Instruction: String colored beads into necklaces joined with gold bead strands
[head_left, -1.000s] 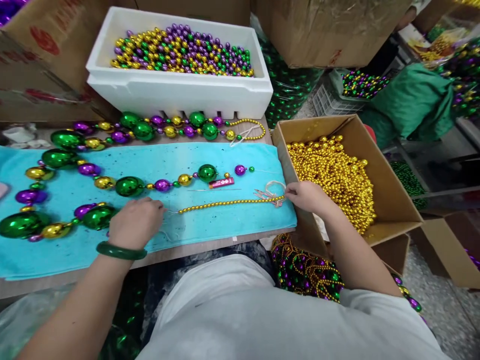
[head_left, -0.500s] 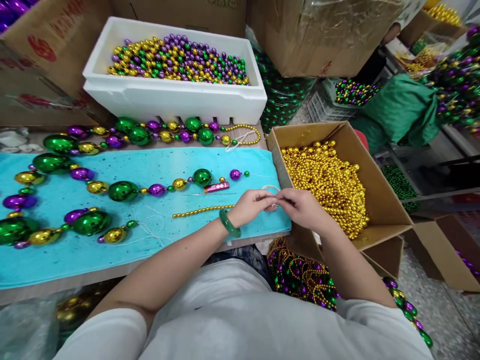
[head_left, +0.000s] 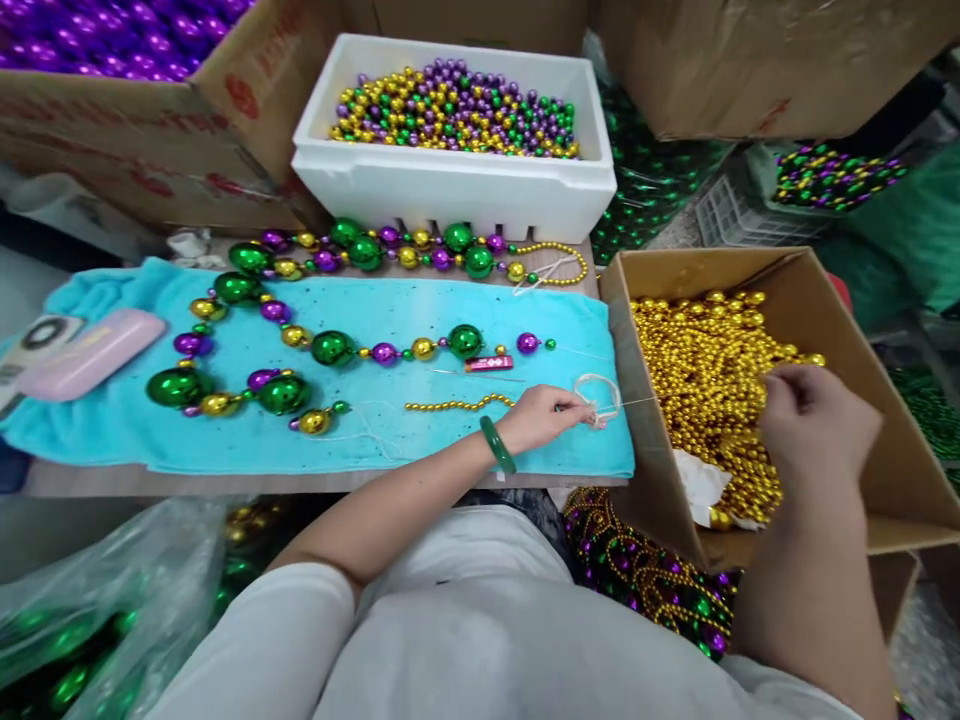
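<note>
My left hand (head_left: 551, 413), with a green bangle at the wrist, is pinched shut over the right end of the blue towel (head_left: 420, 310). It grips a looped white cord (head_left: 616, 390). From there a thin white thread (head_left: 637, 402) runs taut toward my right hand (head_left: 817, 425), closed above the box of gold beads, its fingertips slightly blurred. The thread's far end fades against the beads. Beside my left hand lies a short gold bead strand (head_left: 457, 405). Above it are a needle (head_left: 465, 374), a small red tube (head_left: 489, 364) and a strung necklace of large green, purple and gold beads (head_left: 334, 348).
A white foam box (head_left: 450, 185) of small mixed beads stands behind. To the right is a cardboard box (head_left: 622, 300) with gold bead strands (head_left: 697, 370). A pink case (head_left: 94, 352) sits at the towel's left. Another necklace (head_left: 367, 252) lies along the foam box.
My right hand has pulled away rightward from my left, over the gold beads, drawing the thread out. My left hand stays on the cord. The view has swung left.
</note>
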